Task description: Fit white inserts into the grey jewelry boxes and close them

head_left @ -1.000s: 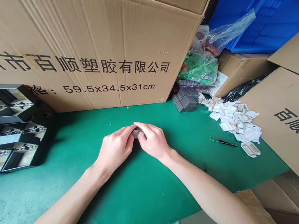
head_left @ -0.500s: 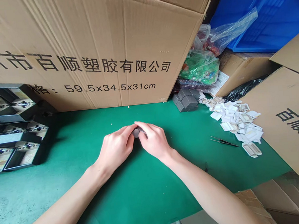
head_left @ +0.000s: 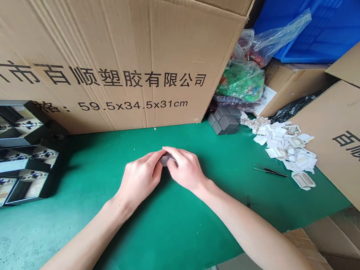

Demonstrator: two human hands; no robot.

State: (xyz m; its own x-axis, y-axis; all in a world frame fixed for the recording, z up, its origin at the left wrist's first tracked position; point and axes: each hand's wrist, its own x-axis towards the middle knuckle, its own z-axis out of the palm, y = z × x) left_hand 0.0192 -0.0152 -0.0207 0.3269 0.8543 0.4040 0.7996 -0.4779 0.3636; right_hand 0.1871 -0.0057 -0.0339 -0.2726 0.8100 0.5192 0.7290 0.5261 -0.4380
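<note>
Between my two hands is a small dark grey piece (head_left: pixel 164 160), mostly covered by the fingers, so its full shape is hidden. My left hand (head_left: pixel 142 175) is closed on its left side, thumb and forefinger pressed against it. From the right, my right hand (head_left: pixel 185 168) grips the same piece, with the fingertips of both hands meeting at the top. Both hands are over the green table mat (head_left: pixel 163 230). A stack of grey blocks (head_left: pixel 225 121) stands farther back to the right.
Black trays with compartments (head_left: pixel 16 155) are stacked at the left. A large cardboard box (head_left: pixel 109 35) walls off the back. Tweezers (head_left: pixel 270 170) lie right of my hands, beside a pile of white pieces (head_left: pixel 284 144). A blue crate (head_left: pixel 321 15) and bagged parts (head_left: pixel 241 80) fill the back right.
</note>
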